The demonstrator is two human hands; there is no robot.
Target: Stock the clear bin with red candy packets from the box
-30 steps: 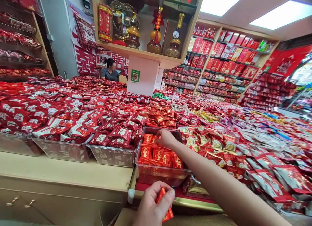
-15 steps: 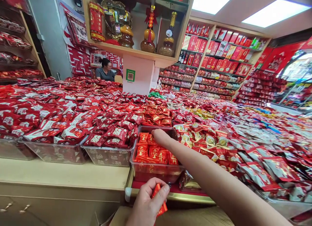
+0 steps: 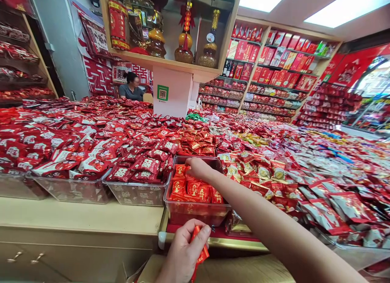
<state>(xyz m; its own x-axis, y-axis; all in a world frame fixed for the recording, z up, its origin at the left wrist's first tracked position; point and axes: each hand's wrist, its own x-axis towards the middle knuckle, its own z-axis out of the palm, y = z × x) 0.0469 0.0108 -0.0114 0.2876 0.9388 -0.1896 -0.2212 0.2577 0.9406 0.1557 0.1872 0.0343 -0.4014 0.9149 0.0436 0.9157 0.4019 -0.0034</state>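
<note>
My left hand (image 3: pixel 190 248) is closed around a red-and-orange sweet packet (image 3: pixel 201 252), pinched between thumb and fingers in front of the counter. A clear plastic bin (image 3: pixel 198 214) stands just beyond it, part full of red packets with gold characters (image 3: pixel 193 189). Into this bin reaches my right hand (image 3: pixel 199 169), the arm crossing from the lower right. It is bent down over the packets at the bin's back half. Its fingertips are hidden behind the hand, so I cannot see what they grip.
Bins of dark red packets (image 3: pixel 148 165) and white-red packets (image 3: pixel 91 165) stand to the left. Gold-and-red packets (image 3: pixel 262 171) are heaped on the right. A display cabinet (image 3: pixel 167 59) overhangs the goods. A person (image 3: pixel 132 90) is at the back. A cardboard box (image 3: pixel 237 271) lies below the counter.
My right hand has shifted slightly left and up within the bin. My left hand still holds the red packet, almost in the same place. The view has tilted a little.
</note>
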